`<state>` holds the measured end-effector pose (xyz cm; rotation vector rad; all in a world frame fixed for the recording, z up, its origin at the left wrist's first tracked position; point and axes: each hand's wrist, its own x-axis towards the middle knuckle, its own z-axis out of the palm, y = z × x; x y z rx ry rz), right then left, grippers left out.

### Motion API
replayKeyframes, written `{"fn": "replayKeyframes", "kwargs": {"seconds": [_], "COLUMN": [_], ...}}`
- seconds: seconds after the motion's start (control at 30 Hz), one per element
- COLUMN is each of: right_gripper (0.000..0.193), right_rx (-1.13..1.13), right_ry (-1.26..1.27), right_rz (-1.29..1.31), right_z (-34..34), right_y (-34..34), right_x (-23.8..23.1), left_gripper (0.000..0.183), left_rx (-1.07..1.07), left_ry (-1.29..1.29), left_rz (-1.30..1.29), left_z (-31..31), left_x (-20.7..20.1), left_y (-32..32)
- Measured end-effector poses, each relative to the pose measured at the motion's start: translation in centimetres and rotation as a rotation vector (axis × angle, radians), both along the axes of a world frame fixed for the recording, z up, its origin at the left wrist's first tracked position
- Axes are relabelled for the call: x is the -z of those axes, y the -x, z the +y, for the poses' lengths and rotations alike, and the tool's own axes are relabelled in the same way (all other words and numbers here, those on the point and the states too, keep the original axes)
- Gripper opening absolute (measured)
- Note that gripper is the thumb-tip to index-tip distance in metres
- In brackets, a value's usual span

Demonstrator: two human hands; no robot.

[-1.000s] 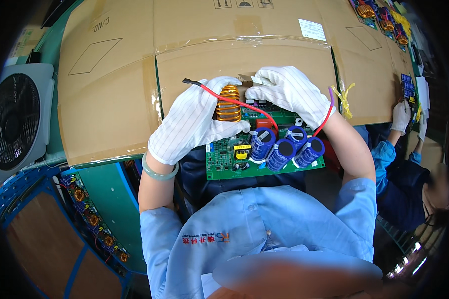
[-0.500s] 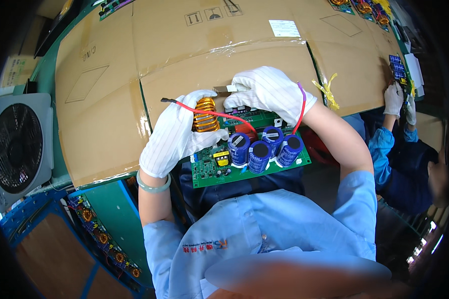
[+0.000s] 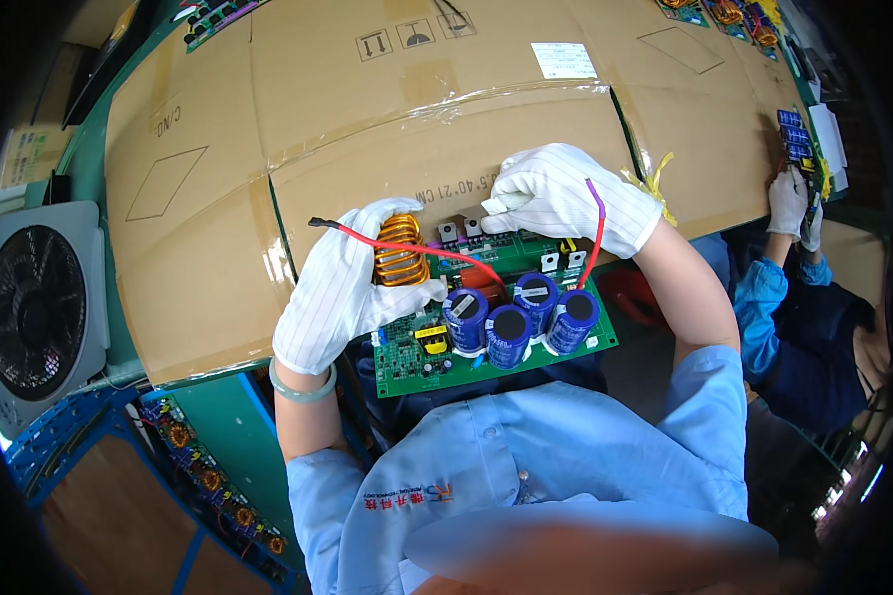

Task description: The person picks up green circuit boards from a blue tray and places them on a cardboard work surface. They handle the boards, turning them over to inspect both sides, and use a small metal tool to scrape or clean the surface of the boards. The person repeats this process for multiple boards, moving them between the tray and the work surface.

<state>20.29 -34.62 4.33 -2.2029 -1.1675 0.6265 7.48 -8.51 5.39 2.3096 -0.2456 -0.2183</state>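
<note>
A green circuit board [image 3: 437,380] is tilted in front of me over the near table edge. Several blue cylindrical capacitors [image 3: 508,335] stand on it, with two red wires rising near them. My left hand [image 3: 332,293], in a white striped glove, grips the board's left side, its fingers round the copper coil [image 3: 401,253]. At the board's far edge, my gloved right hand [image 3: 566,198] is closed in a pinch on a small white strip [image 3: 492,206]. Close beside its fingertips are upright black transistors with metal tabs [image 3: 473,227]. The right fingertips are partly hidden.
Flattened cardboard [image 3: 347,129] covers the table. A grey box fan [image 3: 45,297] stands at the left, above a row of boards [image 3: 208,478]. Yellow ties [image 3: 655,178] lie right of my hand. At far right, a co-worker's gloved hands [image 3: 789,203] hold another board [image 3: 794,139].
My right hand has moved right and slightly nearer, away from my left hand, uncovering transistors at the far edge. The board and left hand have shifted slightly nearer and left.
</note>
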Motion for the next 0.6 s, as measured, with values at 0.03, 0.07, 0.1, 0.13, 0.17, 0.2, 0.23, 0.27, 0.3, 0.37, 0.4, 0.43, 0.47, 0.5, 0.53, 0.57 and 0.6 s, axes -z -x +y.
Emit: {"fn": "replayKeyframes", "kwargs": {"seconds": [0.03, 0.07, 0.1, 0.13, 0.17, 0.2, 0.23, 0.27, 0.3, 0.37, 0.4, 0.43, 0.47, 0.5, 0.53, 0.57, 0.6], "right_gripper": [0.03, 0.03, 0.031, 0.031, 0.031, 0.032, 0.031, 0.03, 0.03, 0.029, 0.028, 0.029, 0.029, 0.029, 0.032, 0.033, 0.034], "right_rx": [0.009, 0.02, 0.03, 0.035, 0.04, 0.046, 0.043, 0.04, 0.039, 0.085, 0.107, 0.11, 0.106, 0.101, 0.045, 0.048, 0.051], "right_ry": [-0.005, -0.011, -0.016, 0.011, 0.039, 0.066, 0.048, 0.03, 0.013, -0.025, -0.044, -0.053, -0.065, -0.077, -0.124, -0.129, -0.135], "right_rz": [0.002, 0.003, 0.005, 0.014, 0.023, 0.032, 0.04, 0.047, 0.055, 0.11, 0.138, 0.145, 0.155, 0.165, 0.113, 0.09, 0.067], "right_z": [0.0, 0.0, -0.1, 0.0, 0.1, 0.2, 0.2, 0.1, -0.1, -0.6, -1.0, -1.9, -3.1, -3.9, -4.1, -4.3, -4.4], "right_y": [0.0, 0.0, 0.0, -0.1, -0.1, -0.1, -0.2, -0.3, -0.3, -0.6, -0.7, -0.9, -1.2, -1.5, -1.4, -1.3, -1.1], "right_x": [0.3, 0.7, 1.0, 1.0, 0.9, 0.9, 0.9, 0.8, 0.8, 0.2, -0.1, -0.1, 0.2, 0.3, -0.5, -0.3, 0.0], "left_gripper": [0.074, 0.074, 0.074, 0.074, 0.074, 0.075, 0.076, 0.076, 0.076, 0.076, 0.076, 0.076, 0.075, 0.075, 0.075, 0.075, 0.074], "left_rx": [0.0, 0.004, 0.009, 0.01, 0.013, 0.017, 0.022, 0.02, 0.018, 0.014, 0.017, 0.023, 0.004, 0.001, 0.0, -0.002, -0.004], "left_ry": [-0.002, -0.011, -0.019, -0.029, -0.027, -0.025, -0.02, -0.012, -0.005, 0.006, 0.005, 0.011, 0.013, 0.021, 0.023, 0.025, 0.028], "left_rz": [0.004, 0.009, 0.013, 0.019, -0.017, -0.053, -0.09, -0.074, -0.058, -0.063, -0.079, -0.095, -0.071, -0.062, -0.051, -0.04, -0.04], "left_z": [-0.1, -0.1, -0.1, -0.1, -0.1, -0.1, -0.2, -0.2, -0.2, -0.1, -0.1, -0.1, -0.3, -0.4, -0.3, -0.3, -0.3], "left_x": [-0.1, -0.2, -0.3, -0.4, -0.3, -0.1, 0.1, 0.0, 0.0, -0.1, -0.1, -0.1, -0.2, -0.2, -0.3, -0.3, -0.2], "left_y": [-0.1, -0.2, -0.2, -0.2, -0.2, -0.3, -0.4, -0.4, -0.5, -0.5, -0.5, -0.6, -0.5, -0.6, -0.6, -0.7, -0.7]}}
